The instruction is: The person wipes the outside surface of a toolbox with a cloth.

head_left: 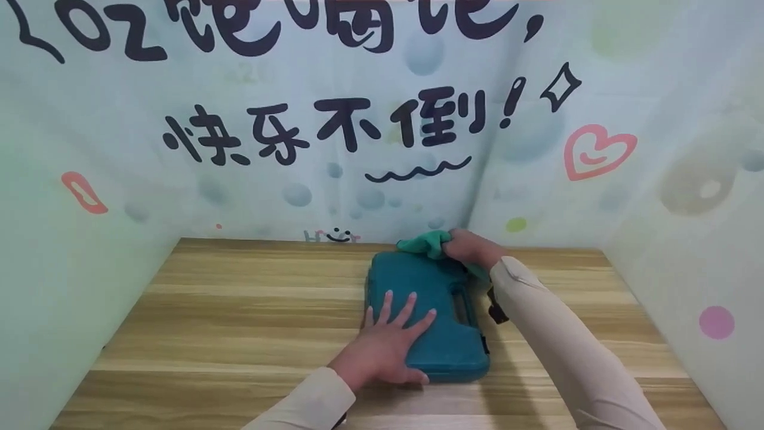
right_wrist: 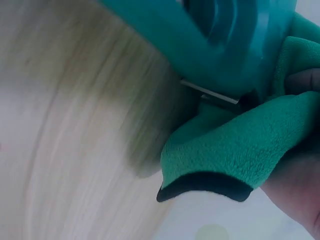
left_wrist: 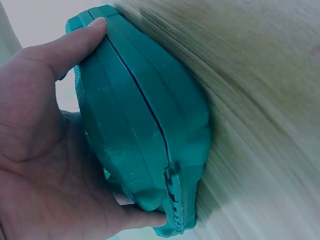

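Note:
A teal plastic carrying case [head_left: 447, 352] lies flat on the wooden table, its handle along the right side. My left hand [head_left: 382, 352] rests on the lid's near left part with fingers spread. In the left wrist view, the thumb [left_wrist: 82, 42] reaches over the near end by the seam, and another finger touches the side beside a hinge [left_wrist: 174, 200]. At the far end, my right hand [head_left: 474, 246] grips a bunched green cloth [head_left: 425, 243]. The right wrist view has this dark-edged cloth [right_wrist: 225, 140] against the case's corner, next to a latch [right_wrist: 210, 92].
The wooden tabletop [head_left: 250, 310] extends to both sides of the case. A printed backdrop [head_left: 298, 197] with dark lettering stands directly behind it, and pale walls [head_left: 686, 251] rise left and right. A dark object [head_left: 497, 309] shows at the right wrist.

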`<state>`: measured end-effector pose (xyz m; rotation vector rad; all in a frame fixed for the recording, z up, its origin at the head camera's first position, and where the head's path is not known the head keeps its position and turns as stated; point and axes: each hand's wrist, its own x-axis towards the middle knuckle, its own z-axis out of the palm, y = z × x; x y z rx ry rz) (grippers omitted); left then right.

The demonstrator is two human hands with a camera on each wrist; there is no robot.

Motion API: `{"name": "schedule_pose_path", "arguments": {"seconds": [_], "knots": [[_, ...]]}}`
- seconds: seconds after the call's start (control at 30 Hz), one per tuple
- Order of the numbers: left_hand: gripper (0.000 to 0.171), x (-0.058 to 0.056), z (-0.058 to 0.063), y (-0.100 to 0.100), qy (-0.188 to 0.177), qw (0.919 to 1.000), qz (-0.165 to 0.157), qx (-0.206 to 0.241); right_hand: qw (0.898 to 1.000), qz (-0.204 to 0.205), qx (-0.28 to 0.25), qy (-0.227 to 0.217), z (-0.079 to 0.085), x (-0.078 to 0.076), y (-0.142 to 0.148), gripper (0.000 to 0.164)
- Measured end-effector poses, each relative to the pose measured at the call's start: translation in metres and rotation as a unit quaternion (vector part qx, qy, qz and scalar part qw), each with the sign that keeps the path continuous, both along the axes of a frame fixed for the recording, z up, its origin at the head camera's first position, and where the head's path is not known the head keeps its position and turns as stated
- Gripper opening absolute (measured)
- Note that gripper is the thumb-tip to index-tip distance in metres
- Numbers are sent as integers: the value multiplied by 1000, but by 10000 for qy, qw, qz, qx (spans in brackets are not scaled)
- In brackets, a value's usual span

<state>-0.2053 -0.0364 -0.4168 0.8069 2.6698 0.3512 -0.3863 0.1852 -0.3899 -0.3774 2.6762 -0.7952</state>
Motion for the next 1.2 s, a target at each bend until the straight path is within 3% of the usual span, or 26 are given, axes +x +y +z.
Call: {"name": "schedule_pose_path", "arguments": {"seconds": [0.2, 0.33, 0.53, 0.67, 0.8, 1.03, 1.2], "knots": [[101, -1, -1, 0, 43, 10000, -56, -39, 9999, -61, 92, -130, -2, -4, -16, 18], [100, -2, -1, -2, 34, 10000, -70, 8, 9995, -133, 290, -57, -1, -5, -31, 38], [100, -2, -2, -2, 63, 9999, -86, 37, 9993, -115, 332, -154, 2, -6, -52, 21], [99, -4, -3, -4, -18, 10000, -60, 43, 9986, -131, 444, -253, 2, -8, -69, 25], [99, -4, -3, -6, -63, 10000, 6, 57, 9987, 124, 429, -234, 0, -12, -90, 30], [96, -2, -3, -5, 13, 9999, -19, 101, 9985, 461, 168, -247, -3, -11, -114, 17], [95, -3, -3, -3, 8, 9999, -35, 130, 9964, 835, -51, -156, -4, -9, -127, 24]]}}
